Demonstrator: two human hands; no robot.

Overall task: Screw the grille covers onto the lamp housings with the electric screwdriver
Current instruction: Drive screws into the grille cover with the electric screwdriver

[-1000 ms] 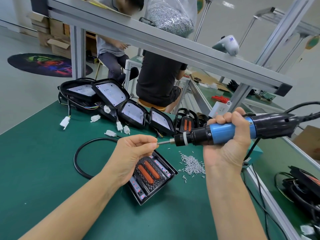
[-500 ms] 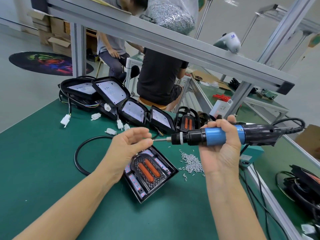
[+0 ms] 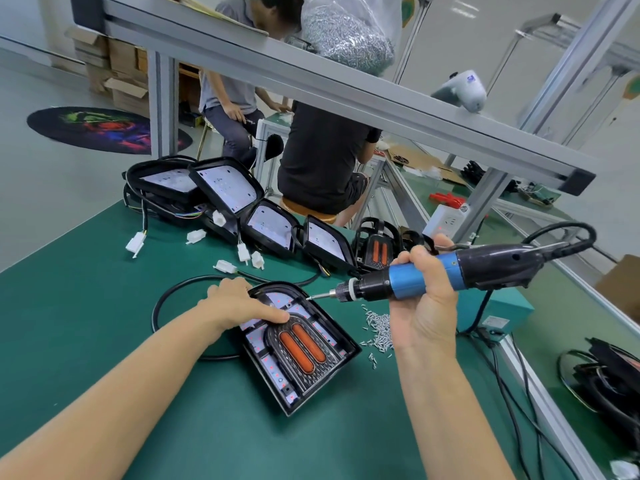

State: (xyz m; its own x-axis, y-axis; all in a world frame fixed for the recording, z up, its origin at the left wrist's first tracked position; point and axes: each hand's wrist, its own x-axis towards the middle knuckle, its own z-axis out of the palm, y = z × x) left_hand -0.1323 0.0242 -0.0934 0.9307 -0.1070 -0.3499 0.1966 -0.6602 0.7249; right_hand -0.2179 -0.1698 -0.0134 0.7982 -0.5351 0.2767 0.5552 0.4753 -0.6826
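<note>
A black lamp housing (image 3: pixel 341 355) lies on the green mat in front of me, with a black grille cover (image 3: pixel 304 370) and two orange lenses set in it. My left hand (image 3: pixel 239 301) rests on the housing's upper left part, fingers flat on the cover. My right hand (image 3: pixel 427 299) grips the blue and black electric screwdriver (image 3: pixel 446 271), held almost level. Its bit tip carries a small screw and hovers just above the housing's top right edge. A heap of loose silver screws (image 3: pixel 379 329) lies right of the housing.
Several open lamp housings (image 3: pixel 225 188) with white connectors stand in a row behind. One more covered lamp (image 3: pixel 377 245) sits behind the screwdriver. A teal box (image 3: pixel 498 311) is at right, black cables (image 3: pixel 609 379) at far right. An aluminium frame beam (image 3: pixel 346 98) crosses overhead; two people sit beyond.
My left hand has left the screwdriver tip and come down flat onto the lamp housing. The screwdriver has dropped and tilted toward the housing's top edge.
</note>
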